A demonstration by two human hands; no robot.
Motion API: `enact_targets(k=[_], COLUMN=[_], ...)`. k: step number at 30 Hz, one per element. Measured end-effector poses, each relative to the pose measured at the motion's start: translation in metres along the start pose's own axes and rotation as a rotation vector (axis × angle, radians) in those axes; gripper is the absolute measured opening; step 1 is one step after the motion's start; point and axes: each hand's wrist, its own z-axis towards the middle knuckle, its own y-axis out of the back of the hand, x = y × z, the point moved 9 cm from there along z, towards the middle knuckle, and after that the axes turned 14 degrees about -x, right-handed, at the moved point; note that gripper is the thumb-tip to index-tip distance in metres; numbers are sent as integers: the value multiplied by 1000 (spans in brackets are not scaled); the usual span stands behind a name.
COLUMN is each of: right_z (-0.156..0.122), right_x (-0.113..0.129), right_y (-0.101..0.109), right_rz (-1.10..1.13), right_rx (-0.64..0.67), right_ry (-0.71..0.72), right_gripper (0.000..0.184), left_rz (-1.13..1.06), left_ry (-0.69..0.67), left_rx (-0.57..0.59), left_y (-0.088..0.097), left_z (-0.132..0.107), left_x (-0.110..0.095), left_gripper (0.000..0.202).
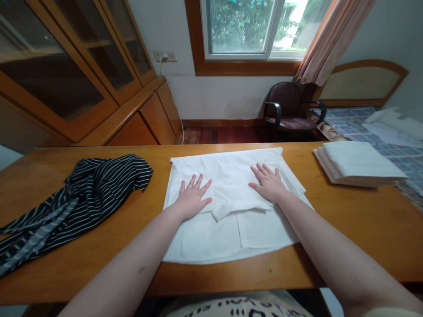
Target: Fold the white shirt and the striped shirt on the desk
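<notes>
A white cloth garment [228, 180] lies on the wooden table in front of me, its far part folded back over the near part. My left hand [192, 197] rests flat on the left side of the folded layer, fingers spread. On the right side of the same layer, my right hand [268, 182] also presses flat with its fingers apart. Neither hand grips anything. The lower layer shows toward me, with a straight flap or seam near its middle.
A black-and-white striped cloth [109, 189] lies crumpled on the table's left. At the right stands a stack of folded white cloths [360, 163]. Beyond the table [350, 233] are a wooden cabinet [128, 119], an office chair [289, 105] and a bed [390, 154].
</notes>
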Motion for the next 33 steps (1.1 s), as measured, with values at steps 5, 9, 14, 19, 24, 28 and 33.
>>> enact_targets(k=[5,9,14,19,24,28,33], right_z=[9,3,-16,-22,-22,-22,-26], right_x=[-17,-62,-137,-155,-160,-160,-156], right_y=[13,45,54,42,39,39,35], right_rz=[162,166,128,138,107,121,291], right_rx=[-185,-417,-346,-185,-116,-87,-72], right_ry=[-35,-197,-657,-784,-803,-805,-860], right_gripper=[57,51,45,46,49,49,50], left_rz=[-294,-351,-259,-212,-166,-141,-161], left_ry=[33,399,746,754,693,698,736], left_rx=[-84,-510,-437,-356,-294,-322,-312], left_y=[16,62,60,52,49,52,49], left_z=[15,2,-11,-6,-4,-4,-4], left_x=[18,87,141,145,138,137,141], left_gripper=[59,43,32,36,36,34,36])
